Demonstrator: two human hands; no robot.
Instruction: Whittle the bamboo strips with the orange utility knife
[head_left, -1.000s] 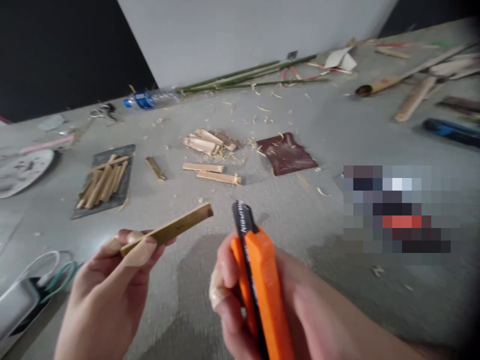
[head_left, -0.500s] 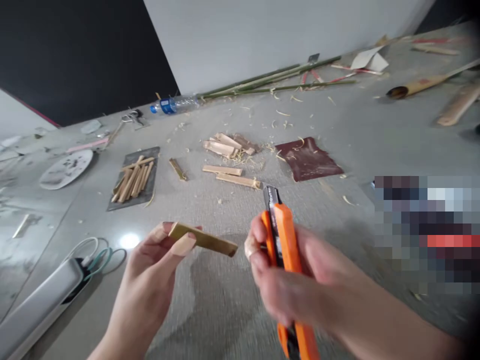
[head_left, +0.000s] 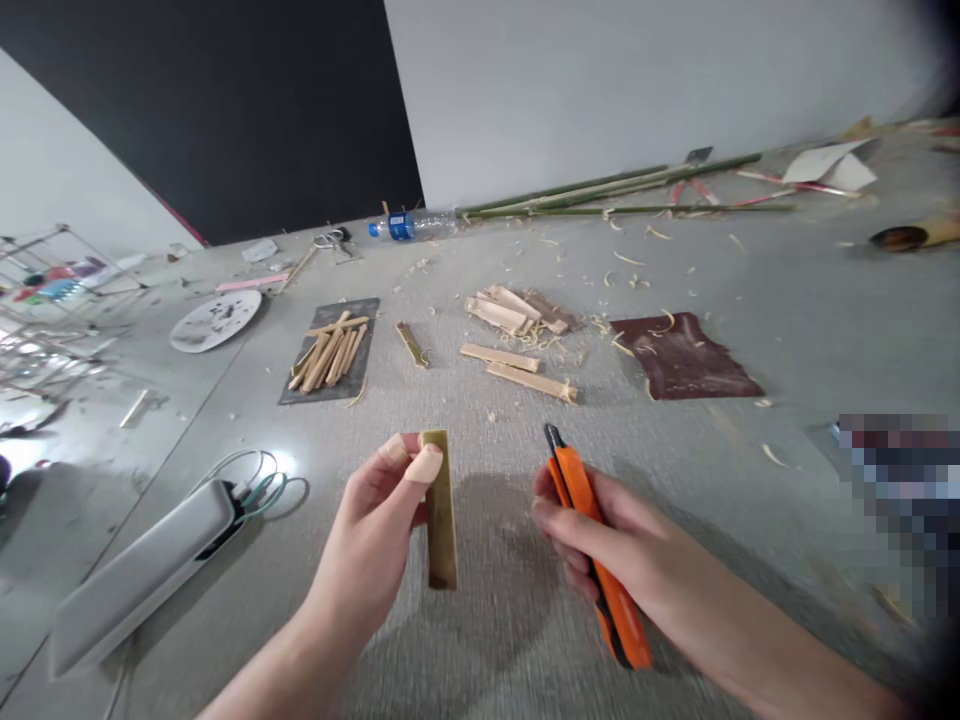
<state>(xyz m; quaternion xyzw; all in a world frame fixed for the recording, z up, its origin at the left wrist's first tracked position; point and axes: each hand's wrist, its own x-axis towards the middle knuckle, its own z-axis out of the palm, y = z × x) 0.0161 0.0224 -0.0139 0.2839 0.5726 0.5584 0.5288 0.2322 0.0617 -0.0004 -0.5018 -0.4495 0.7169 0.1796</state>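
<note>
My left hand (head_left: 371,530) pinches the top of a short flat bamboo strip (head_left: 439,520), which hangs almost upright over the grey floor. My right hand (head_left: 611,545) is wrapped round an orange utility knife (head_left: 592,545), its black tip pointing away from me. I cannot tell whether any blade is out. Knife and strip are a hand's width apart, not touching.
Cut bamboo pieces (head_left: 517,345) and shavings lie ahead, with a dark red sandpaper sheet (head_left: 686,357) to their right. A grey mat (head_left: 330,352) holds several sticks. A white power strip (head_left: 139,570) with cables sits at left. Green bamboo stalks (head_left: 600,190) and a water bottle (head_left: 412,225) line the wall.
My left hand turned the strip from slanting sideways to nearly vertical. My right hand dropped lower and tilted the knife away. The camera view pulled back and shifted.
</note>
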